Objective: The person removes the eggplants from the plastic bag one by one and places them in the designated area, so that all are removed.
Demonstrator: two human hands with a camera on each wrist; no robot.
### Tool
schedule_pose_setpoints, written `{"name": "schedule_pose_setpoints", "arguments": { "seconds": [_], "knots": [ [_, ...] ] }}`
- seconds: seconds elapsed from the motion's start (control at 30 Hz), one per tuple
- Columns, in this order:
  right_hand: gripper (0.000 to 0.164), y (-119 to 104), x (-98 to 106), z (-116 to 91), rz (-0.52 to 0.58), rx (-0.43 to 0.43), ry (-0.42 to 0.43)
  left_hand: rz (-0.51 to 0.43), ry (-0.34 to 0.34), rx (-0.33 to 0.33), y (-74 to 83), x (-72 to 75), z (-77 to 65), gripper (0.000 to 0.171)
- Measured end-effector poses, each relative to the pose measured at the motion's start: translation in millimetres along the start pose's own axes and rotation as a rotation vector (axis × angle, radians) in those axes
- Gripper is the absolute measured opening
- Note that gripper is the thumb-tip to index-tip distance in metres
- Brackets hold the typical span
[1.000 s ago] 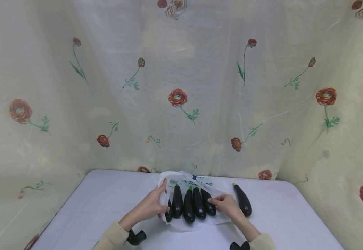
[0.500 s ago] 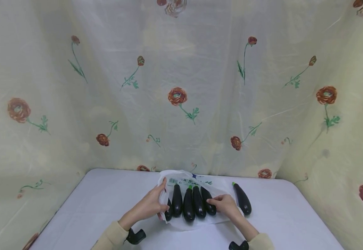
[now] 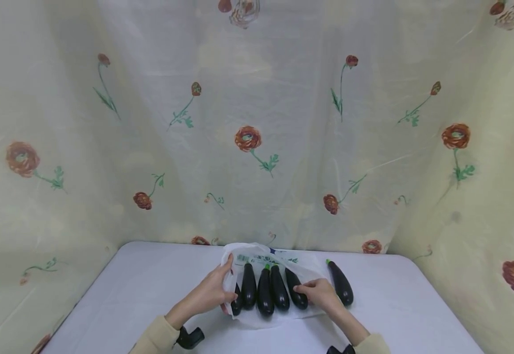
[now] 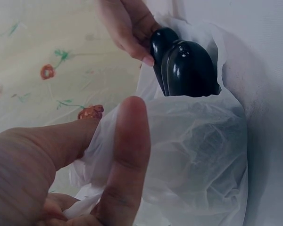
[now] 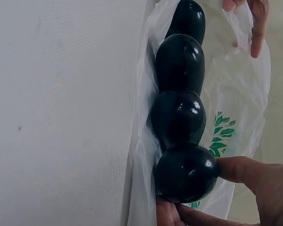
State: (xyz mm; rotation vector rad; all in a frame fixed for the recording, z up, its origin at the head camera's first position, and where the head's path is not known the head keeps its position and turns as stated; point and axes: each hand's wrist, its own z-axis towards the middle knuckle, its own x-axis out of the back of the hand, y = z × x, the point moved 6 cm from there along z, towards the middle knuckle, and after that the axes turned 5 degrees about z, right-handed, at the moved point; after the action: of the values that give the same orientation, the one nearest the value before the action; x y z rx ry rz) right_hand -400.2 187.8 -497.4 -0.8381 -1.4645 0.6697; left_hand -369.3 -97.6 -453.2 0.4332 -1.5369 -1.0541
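A thin white plastic bag (image 3: 257,322) with green print lies with its mouth towards me, several dark eggplants (image 3: 265,295) side by side in it. My left hand (image 3: 211,291) grips the left edge of the bag's mouth, the plastic between thumb and fingers, as the left wrist view also shows. With thumb and fingers my right hand (image 3: 320,293) holds the blunt end of the rightmost eggplant in the bag (image 5: 186,173). Its fingertips underneath are partly hidden in the right wrist view.
One more eggplant (image 3: 340,283) lies outside the bag, just right of my right hand. The white table (image 3: 159,275) has rounded far corners. Behind it hangs a flowered curtain (image 3: 301,147). Black wrist devices (image 3: 190,338) sit below the hands.
The rightmost eggplant in the bag has shifted slightly right with my right hand, widening the gap to its neighbour. My left hand stays on the bag's edge. The head view has shifted slightly.
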Motion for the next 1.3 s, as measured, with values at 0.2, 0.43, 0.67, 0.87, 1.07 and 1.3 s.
{"name": "schedule_pose_setpoints", "arguments": {
  "seconds": [0.2, 0.43, 0.67, 0.87, 1.07, 1.3],
  "knots": [
    [0.039, 0.7, 1.7, -3.9, 0.019, 0.003, 0.000, -0.002, 0.002, -0.004, 0.5, -0.3, -0.5, 0.100],
    [0.037, 0.4, 3.0, -6.5, 0.034, 0.033, -0.002, 0.014, 0.003, 0.004, -0.7, -0.3, 1.8, 0.100],
    [0.039, 0.4, 6.8, -10.5, 0.008, 0.003, -0.003, 0.004, 0.007, 0.002, -1.0, -0.5, 1.4, 0.101],
    [0.040, -1.9, 10.3, -12.7, -0.023, -0.006, -0.002, -0.015, 0.004, -0.003, 0.0, 0.3, -0.8, 0.100],
    [0.040, -2.9, 12.6, -13.4, -0.040, -0.016, -0.005, -0.010, 0.009, -0.013, 1.0, 1.2, -1.4, 0.100],
    [0.040, -1.4, 13.6, -13.9, -0.039, -0.018, -0.013, 0.005, 0.013, -0.026, 1.6, 1.6, -1.1, 0.100]
  ]
}}
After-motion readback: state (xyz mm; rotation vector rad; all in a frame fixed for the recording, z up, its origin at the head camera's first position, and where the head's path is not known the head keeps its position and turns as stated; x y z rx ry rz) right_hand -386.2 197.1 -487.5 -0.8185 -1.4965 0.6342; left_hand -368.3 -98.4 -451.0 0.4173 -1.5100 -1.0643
